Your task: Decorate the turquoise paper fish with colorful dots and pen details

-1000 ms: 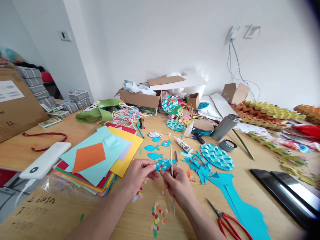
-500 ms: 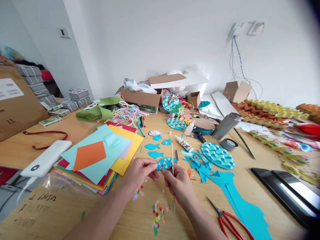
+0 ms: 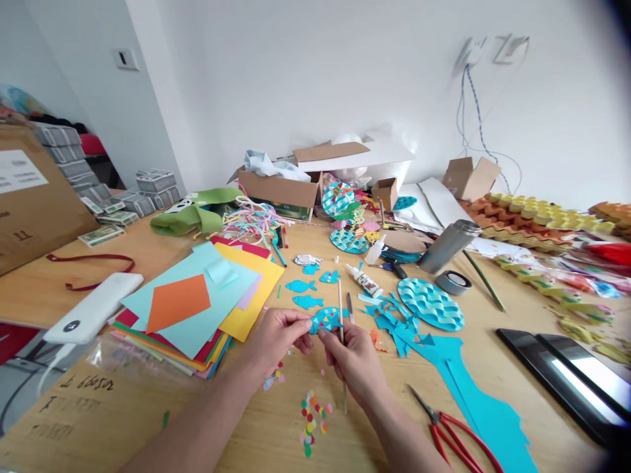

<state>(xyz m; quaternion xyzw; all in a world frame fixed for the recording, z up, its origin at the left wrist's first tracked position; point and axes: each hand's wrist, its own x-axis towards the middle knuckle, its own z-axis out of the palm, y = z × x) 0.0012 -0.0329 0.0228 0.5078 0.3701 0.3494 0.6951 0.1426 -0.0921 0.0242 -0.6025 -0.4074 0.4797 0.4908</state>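
A blue paper fish [image 3: 326, 319] dotted with small coloured pieces is held between both hands. My left hand [image 3: 288, 332] pinches its left end. My right hand [image 3: 352, 358] touches its lower edge with the thumb and also holds a thin wooden stick [image 3: 340, 302], which stands nearly upright in the view. Beyond the hands lie several plain blue fish [image 3: 308, 301] and a smaller decorated fish [image 3: 329, 277]. Coloured paper dots [image 3: 309, 417] are scattered on the table nearer to me.
Coloured paper sheets [image 3: 197, 295] are stacked at the left, beside a white power bank [image 3: 93, 307]. Red-handled scissors [image 3: 444, 427], blue scraps [image 3: 401, 328], a glue bottle [image 3: 365, 281], a metal flask [image 3: 449, 246] and black tablets [image 3: 557, 381] lie to the right.
The camera view has shifted very slightly. Both hands keep their hold on the fish and the stick.
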